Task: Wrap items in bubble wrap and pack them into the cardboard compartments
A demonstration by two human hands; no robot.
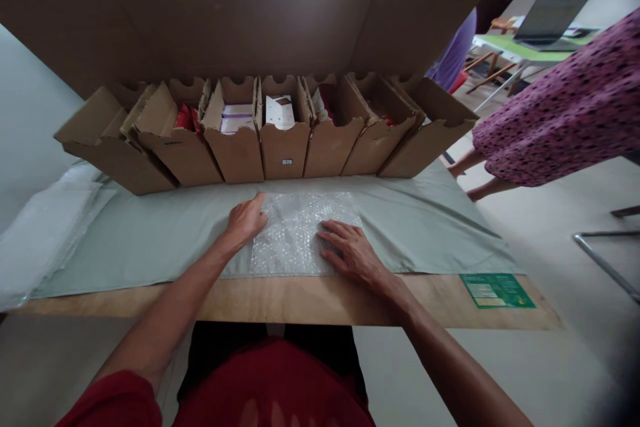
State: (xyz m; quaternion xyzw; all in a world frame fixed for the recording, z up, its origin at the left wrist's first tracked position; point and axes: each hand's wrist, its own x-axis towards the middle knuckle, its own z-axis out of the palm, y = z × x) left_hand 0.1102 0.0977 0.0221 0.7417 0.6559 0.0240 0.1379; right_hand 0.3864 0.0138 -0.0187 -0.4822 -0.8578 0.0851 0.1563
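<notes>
A clear bubble wrap sheet [290, 233] lies flat on the pale green cloth, close to the table's front edge. My left hand [245, 219] is at its upper left edge, fingers curled, with the edge apparently pinched between thumb and forefinger. The fingertips there are partly hidden. On the sheet's right side rests my right hand [353, 252], palm down with its fingers spread and nothing in its grasp.
Several open cardboard bins [285, 150] stand in a row behind the sheet, some with packets or small boxes inside. More bubble wrap [50, 227] is piled at the left. A green card [497, 290] lies front right. Another person in a pink patterned garment [565, 107] stands at the right.
</notes>
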